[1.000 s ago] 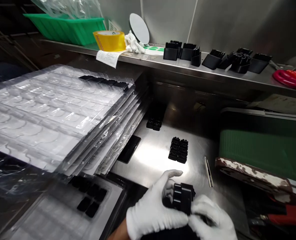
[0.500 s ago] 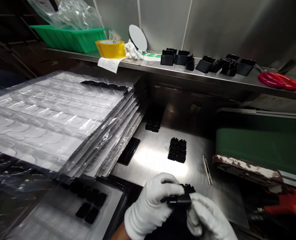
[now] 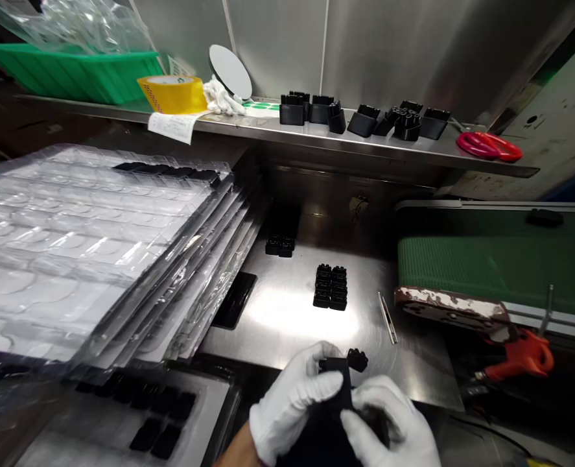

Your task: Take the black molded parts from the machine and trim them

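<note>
Black moulded plastic block (image 3: 338, 379), long axis pointing forward, was gripped between your white-gloved left hand (image 3: 292, 399) and right hand (image 3: 389, 418).

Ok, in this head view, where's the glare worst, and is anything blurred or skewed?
Head view: the strongest glare is a white patch on the steel tabletop, with streaks across the clear plastic trays; the steel shelf runs tilted across the frame; the black part between the left hand and right hand loses detail in shadow.
</note>
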{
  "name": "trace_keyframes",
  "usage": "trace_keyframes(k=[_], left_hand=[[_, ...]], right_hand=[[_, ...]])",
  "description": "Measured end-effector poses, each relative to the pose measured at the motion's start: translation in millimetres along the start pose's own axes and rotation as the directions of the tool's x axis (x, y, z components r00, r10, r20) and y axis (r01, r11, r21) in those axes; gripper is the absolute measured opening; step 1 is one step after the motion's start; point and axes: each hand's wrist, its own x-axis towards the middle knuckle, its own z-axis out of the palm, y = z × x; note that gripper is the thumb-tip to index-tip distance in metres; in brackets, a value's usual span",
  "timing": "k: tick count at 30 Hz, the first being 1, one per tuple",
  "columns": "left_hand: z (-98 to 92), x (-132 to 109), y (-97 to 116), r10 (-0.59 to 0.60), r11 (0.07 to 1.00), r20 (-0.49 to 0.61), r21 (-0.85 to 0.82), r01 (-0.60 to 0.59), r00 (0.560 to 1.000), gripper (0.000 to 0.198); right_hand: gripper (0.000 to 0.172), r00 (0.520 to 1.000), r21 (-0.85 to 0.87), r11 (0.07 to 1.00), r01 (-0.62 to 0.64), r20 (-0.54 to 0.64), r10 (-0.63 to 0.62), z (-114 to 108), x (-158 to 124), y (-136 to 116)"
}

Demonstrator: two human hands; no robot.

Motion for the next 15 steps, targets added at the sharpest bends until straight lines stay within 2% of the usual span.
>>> trace_keyframes(k=[1, 2, 4, 5, 7, 10, 15], left_hand=[[-0.2, 2, -4, -0.014, 0.996, 0.064, -0.091, 0.02, 0.998, 0.032], [-0.3, 3, -8, -0.021, 0.986, 0.126, -0.164, 0.042, 0.992, 0.035], [-0.8, 4, -19, -0.023, 0.97, 0.211, -0.232, 0.073, 0.977, 0.042], [-1.4, 4, -24, -0.023, 0.965, 0.232, -0.249, 0.082, 0.972, 0.046], [-3.6, 3, -35, -0.038, 0.952, 0.25, -0.285, 0.111, 0.968, 0.049], [-8.7, 5, -45, -0.062, 0.927, 0.264, -0.342, 0.154, 0.963, 0.052], [-12.6, 9, -46, -0.072, 0.915, 0.292, -0.361, 0.18, 0.954, 0.052]], right_hand=[[0.02, 0.989, -0.066, 0.987, 0.149, -0.006, -0.15, -2, 0, 4], [0.04, 0.965, -0.121, 0.957, 0.262, 0.014, -0.263, -4, 1, 8], [0.075, 0.929, -0.175, 0.914, 0.366, 0.119, -0.35, -9, 4, 14], [0.081, 0.921, -0.164, 0.912, 0.377, 0.169, -0.351, -10, 5, 15], [0.084, 0.914, -0.107, 0.921, 0.374, 0.207, -0.348, -12, 7, 17], [0.084, 0.916, -0.048, 0.929, 0.368, 0.192, -0.353, -11, 9, 15], [0.082, 0.912, -0.053, 0.921, 0.385, 0.178, -0.371, -9, 10, 7]])
